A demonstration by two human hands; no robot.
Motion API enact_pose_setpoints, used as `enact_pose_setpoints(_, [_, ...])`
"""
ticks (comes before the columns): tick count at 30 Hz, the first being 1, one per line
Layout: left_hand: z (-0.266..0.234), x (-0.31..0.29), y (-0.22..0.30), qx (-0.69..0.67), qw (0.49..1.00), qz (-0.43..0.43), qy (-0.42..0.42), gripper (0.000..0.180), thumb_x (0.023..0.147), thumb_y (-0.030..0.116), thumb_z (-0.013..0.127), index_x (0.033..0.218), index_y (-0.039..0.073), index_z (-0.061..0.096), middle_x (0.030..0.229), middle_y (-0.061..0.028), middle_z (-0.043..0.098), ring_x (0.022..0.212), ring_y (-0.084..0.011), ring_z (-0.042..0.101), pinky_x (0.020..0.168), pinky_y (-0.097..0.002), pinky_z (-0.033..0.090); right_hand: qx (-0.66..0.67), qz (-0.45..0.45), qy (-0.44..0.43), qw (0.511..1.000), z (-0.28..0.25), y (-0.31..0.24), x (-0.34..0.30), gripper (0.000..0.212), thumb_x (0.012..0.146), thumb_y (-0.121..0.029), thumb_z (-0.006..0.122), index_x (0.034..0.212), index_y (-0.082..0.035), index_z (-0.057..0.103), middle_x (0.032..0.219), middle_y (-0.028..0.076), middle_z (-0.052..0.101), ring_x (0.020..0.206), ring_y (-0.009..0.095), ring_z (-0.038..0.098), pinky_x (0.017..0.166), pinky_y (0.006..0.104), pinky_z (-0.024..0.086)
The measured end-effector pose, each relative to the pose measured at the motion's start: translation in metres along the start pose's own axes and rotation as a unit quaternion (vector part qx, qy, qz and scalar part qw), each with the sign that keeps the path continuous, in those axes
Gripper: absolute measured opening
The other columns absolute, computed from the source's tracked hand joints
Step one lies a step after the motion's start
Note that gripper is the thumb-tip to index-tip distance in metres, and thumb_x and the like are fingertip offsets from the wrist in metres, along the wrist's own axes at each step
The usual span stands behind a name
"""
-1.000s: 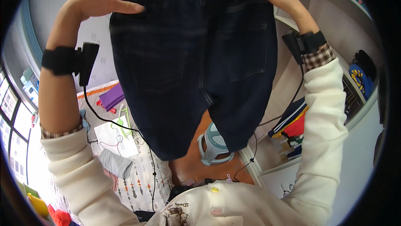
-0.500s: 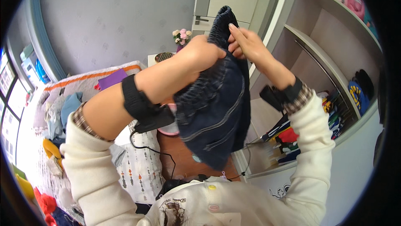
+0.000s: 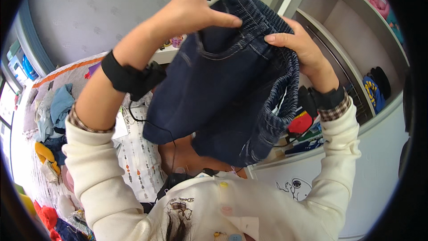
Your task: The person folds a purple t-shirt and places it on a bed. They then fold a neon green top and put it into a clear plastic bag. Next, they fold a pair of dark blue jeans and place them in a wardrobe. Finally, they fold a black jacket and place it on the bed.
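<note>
Dark blue denim shorts [image 3: 214, 80] with a gathered elastic waistband and pale stitching hang in the air in front of me. My right hand [image 3: 298, 47] is closed on the waistband, its thumb lying on the near side and its fingers behind the cloth. My left hand [image 3: 191, 9] is open at the upper left of the shorts, fingers stretched upward and apart. Its thumb tip lies over the edge of the waistband; I cannot tell whether it presses on the cloth. The two legs hang down toward the lower left and lower middle.
On the left stands a bed [image 3: 140, 169] with a patterned white cover and piled clothes [image 3: 62, 107]. To the right is an open wardrobe [image 3: 339, 22] with shelves, a rail and folded clothes [image 3: 303, 123]. A black cable [image 3: 154, 123] hangs from my left wrist strap.
The shorts have turned and spread wider, with the waistband now toward the upper right. My left hand has released its grip and moved up and left; my right hand has shifted right.
</note>
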State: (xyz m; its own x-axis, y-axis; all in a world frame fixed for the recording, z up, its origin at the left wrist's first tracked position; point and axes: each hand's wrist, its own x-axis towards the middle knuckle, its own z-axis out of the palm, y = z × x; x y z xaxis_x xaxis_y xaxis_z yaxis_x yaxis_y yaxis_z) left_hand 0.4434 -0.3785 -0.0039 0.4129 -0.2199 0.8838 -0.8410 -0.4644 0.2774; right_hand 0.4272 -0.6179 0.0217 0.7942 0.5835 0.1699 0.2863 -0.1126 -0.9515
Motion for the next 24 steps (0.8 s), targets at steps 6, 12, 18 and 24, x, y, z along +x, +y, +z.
enact_pose_setpoints(6, [-0.009,0.003,0.007,-0.189,0.959,-0.162,-0.132,0.043,0.070,0.007,0.078,0.108,-0.004,0.062,0.086,-0.0125,0.068,0.075,-0.0191,0.067,0.075,-0.0283,0.055,-0.219,-0.095,-0.049,0.970,-0.018,0.012,0.005,0.065,0.074,-0.010,0.071,0.132,-0.005,0.042,0.121,0.012,0.052,0.107,0.017,0.052,0.092,0.0297,0.043])
enact_pose_setpoints(12, [-0.051,0.040,0.031,-0.144,0.965,-0.214,-0.043,0.028,0.071,-0.002,0.073,0.098,-0.003,0.065,0.085,-0.0094,0.068,0.076,-0.0198,0.065,0.074,-0.0331,0.055,-0.211,-0.116,0.078,0.968,-0.021,0.073,-0.022,0.052,0.071,-0.001,0.063,0.120,-0.012,0.049,0.129,0.007,0.046,0.110,0.018,0.051,0.091,0.0332,0.042])
enact_pose_setpoints(18, [-0.054,0.067,0.060,-0.132,0.971,-0.197,-0.012,0.033,0.070,-0.004,0.073,0.101,-0.005,0.062,0.086,-0.0131,0.067,0.072,-0.0210,0.066,0.069,-0.0324,0.057,-0.318,-0.318,0.159,0.879,-0.018,0.083,-0.020,0.042,0.073,-0.011,0.071,0.114,-0.014,0.059,0.132,0.009,0.045,0.111,0.020,0.052,0.087,0.0360,0.049])
enact_pose_setpoints(24, [-0.060,0.069,0.057,-0.141,0.977,-0.162,0.011,0.036,0.070,-0.004,0.072,0.104,-0.006,0.060,0.086,-0.0125,0.066,0.072,-0.0200,0.066,0.068,-0.0306,0.056,-0.312,-0.299,0.212,0.877,-0.021,0.090,0.022,0.060,0.067,-0.018,0.079,0.121,-0.017,0.053,0.124,0.008,0.046,0.105,0.022,0.053,0.074,0.0314,0.052])
